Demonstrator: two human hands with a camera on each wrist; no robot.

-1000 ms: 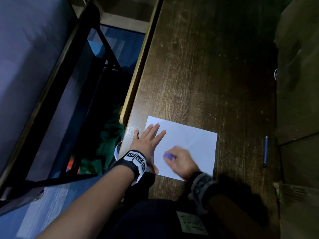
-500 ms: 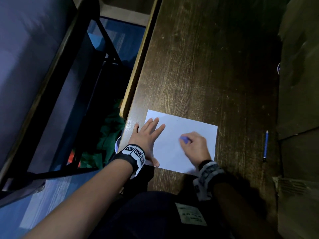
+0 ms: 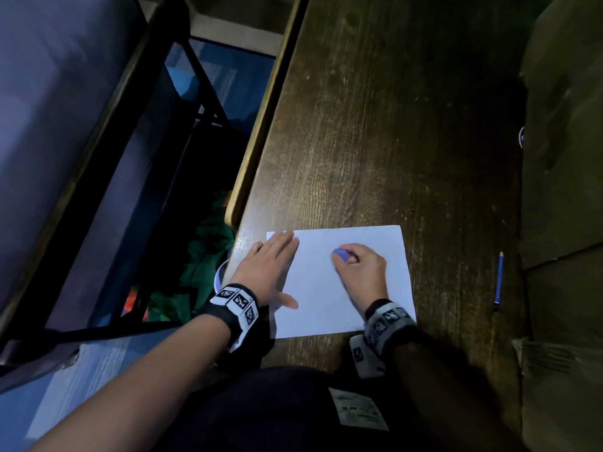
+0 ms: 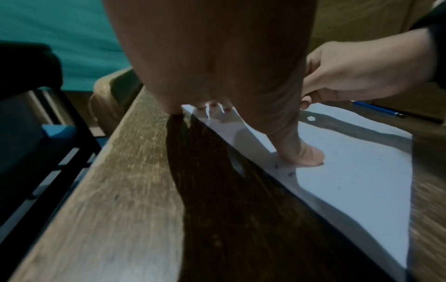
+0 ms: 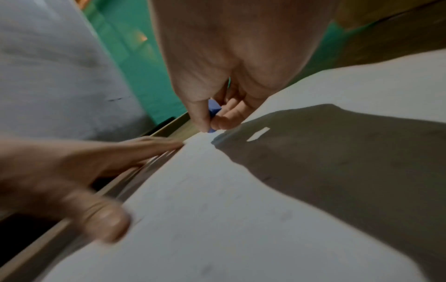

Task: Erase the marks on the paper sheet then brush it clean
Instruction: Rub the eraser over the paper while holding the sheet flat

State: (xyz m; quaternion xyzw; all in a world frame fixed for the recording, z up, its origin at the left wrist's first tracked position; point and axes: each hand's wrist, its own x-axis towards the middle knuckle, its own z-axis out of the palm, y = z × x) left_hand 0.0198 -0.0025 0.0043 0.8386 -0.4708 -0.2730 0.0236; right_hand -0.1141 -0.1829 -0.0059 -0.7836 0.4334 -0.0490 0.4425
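Observation:
A white paper sheet (image 3: 323, 295) lies on the dark wooden table (image 3: 375, 141) near its front left corner. My left hand (image 3: 270, 265) lies flat with straight fingers on the sheet's left edge, thumb (image 4: 306, 156) pressing the paper (image 4: 350, 162). My right hand (image 3: 359, 269) pinches a small blue eraser (image 3: 341, 255) and holds it down on the upper middle of the sheet. In the right wrist view the eraser (image 5: 213, 112) sits between thumb and fingertips against the paper (image 5: 241, 219). Small dark crumbs lie near my left thumb. Any pencil marks are too faint to tell.
A blue pencil (image 3: 498, 282) lies on the table right of the sheet. Brown cardboard (image 3: 561, 158) runs along the table's right side. The table's left edge (image 3: 261, 125) drops to a dark chair frame (image 3: 114, 158) and green cloth (image 3: 202, 256) on the floor.
My right hand has carried the eraser from the sheet's lower middle up toward its top. The left hand stays flat on the left edge, fingers now closer together. The view has shifted.

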